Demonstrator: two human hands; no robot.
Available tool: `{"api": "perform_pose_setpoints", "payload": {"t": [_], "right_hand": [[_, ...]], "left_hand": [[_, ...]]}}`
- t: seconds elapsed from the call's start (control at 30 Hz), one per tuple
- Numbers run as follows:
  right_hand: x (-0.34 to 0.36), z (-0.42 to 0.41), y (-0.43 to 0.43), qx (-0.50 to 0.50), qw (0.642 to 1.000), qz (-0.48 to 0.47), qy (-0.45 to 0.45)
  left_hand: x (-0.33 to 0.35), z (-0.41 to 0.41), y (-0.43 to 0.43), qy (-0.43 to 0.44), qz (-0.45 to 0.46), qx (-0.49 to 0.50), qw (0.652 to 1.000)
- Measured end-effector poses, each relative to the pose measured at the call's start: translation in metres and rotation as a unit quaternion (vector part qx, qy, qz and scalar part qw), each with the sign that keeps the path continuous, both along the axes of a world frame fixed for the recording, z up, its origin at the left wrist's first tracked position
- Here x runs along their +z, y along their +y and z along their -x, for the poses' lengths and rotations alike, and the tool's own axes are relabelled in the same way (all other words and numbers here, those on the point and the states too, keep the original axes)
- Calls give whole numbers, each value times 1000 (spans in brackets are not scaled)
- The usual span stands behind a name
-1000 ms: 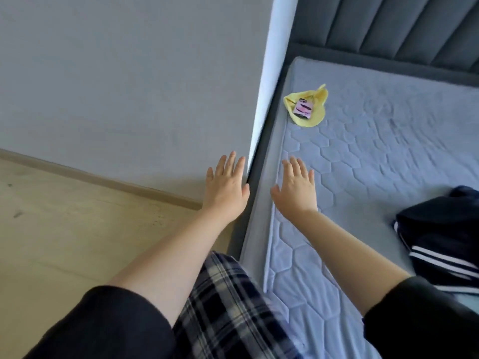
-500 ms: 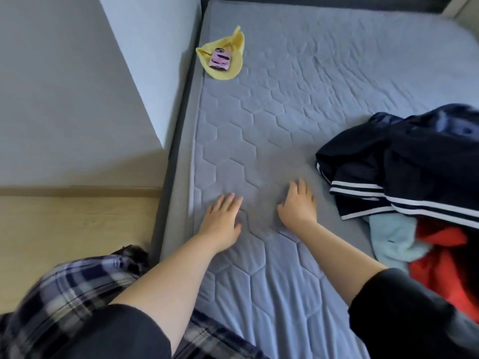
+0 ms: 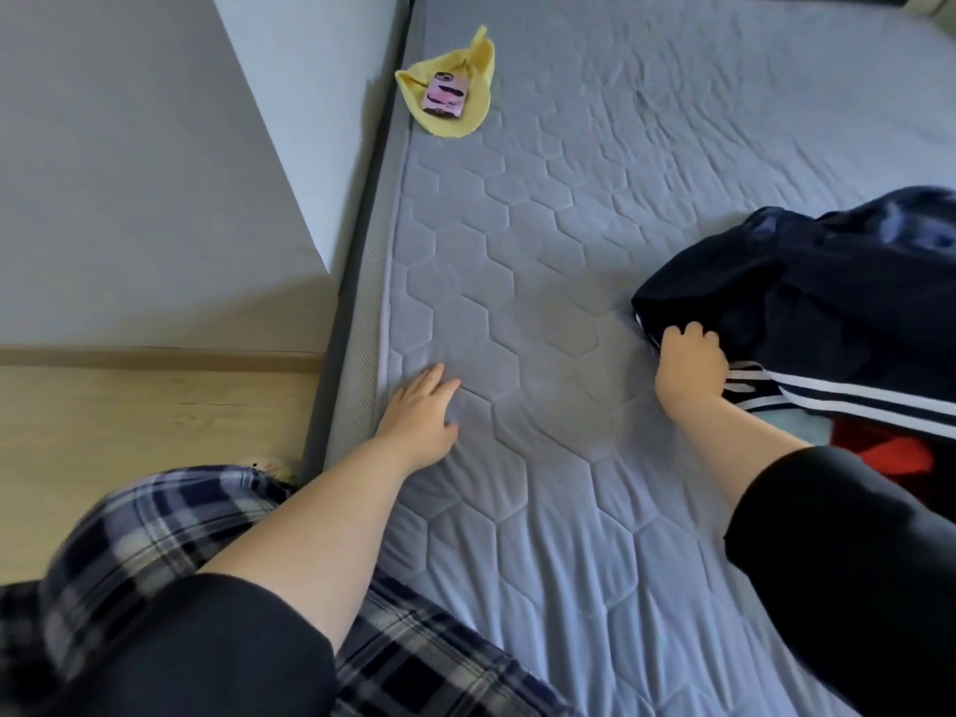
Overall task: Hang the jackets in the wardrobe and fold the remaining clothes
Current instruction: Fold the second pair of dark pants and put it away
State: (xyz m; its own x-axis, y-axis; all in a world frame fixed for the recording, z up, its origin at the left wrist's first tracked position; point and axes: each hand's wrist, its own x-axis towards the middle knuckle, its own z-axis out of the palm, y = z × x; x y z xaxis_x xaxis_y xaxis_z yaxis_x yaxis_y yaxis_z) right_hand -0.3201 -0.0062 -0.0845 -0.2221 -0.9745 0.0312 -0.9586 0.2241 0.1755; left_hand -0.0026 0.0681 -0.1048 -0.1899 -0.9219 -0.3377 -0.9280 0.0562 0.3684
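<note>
The right hand (image 3: 690,370) gripped the navy jacket (image 3: 838,323) by its near edge, probably to drag it off the clothes (image 3: 890,452) heaped on the bed (image 3: 569,209), while the left hand (image 3: 420,412) lay open and flat there, seemingly bracing.

the scene is lit softly and evenly by diffuse daylight, and no hard glare is seen. the quilted mattress (image 3: 569,251) is rendered brightest toward the top right, and its seams and wrinkles are picked out by faint shading. a small soft shadow is cast beside the fingers of the left hand (image 3: 419,421). the narrow face of the pale panel (image 3: 310,121) is lit more brightly than its broad face. motion blur is seen on the plaid trousers (image 3: 129,551) and on the upper part of the dark jacket (image 3: 853,313). straight edges are bent by wide-angle distortion — most strongly near the borders. the black sleeves (image 3: 181,654) are shown soft, almost without detail.
</note>
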Motion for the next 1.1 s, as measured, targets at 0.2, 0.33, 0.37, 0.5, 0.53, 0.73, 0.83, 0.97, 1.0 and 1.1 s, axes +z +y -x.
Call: {"api": "perform_pose_setpoints", "payload": {"t": [0.2, 0.33, 0.37, 0.5, 0.53, 0.73, 0.83, 0.97, 1.0, 1.1], "right_hand": [[36, -133, 13, -77, 846, -1, -528], [62, -238, 40, 42, 738, -34, -672], [68, -252, 45, 78, 734, -35, -674], [56, -254, 50, 211, 862, 8, -461], [50, -243, 47, 217, 911, 28, -349], [4, -165, 51, -67, 948, -72, -301], [0, -165, 55, -84, 915, -91, -383], [29, -191, 46, -84, 803, -60, -586], [41, -199, 46, -65, 771, -43, -632], [82, -215, 45, 2, 611, 4, -792]], "left_hand": [[23, 6, -14, 323, -40, 284, 902], [48, -36, -23, 586, -116, 551, 582], [49, -50, -22, 583, -115, 582, 556], [49, -63, -11, 510, -159, 584, 611], [49, -59, -9, 483, -173, 561, 649], [45, -44, -12, 401, -105, 471, 779], [43, -42, -10, 355, -89, 438, 821], [51, -49, -10, 448, -23, 495, 744], [57, -52, -11, 508, -9, 510, 694], [75, -69, -14, 627, 43, 518, 581]]}}
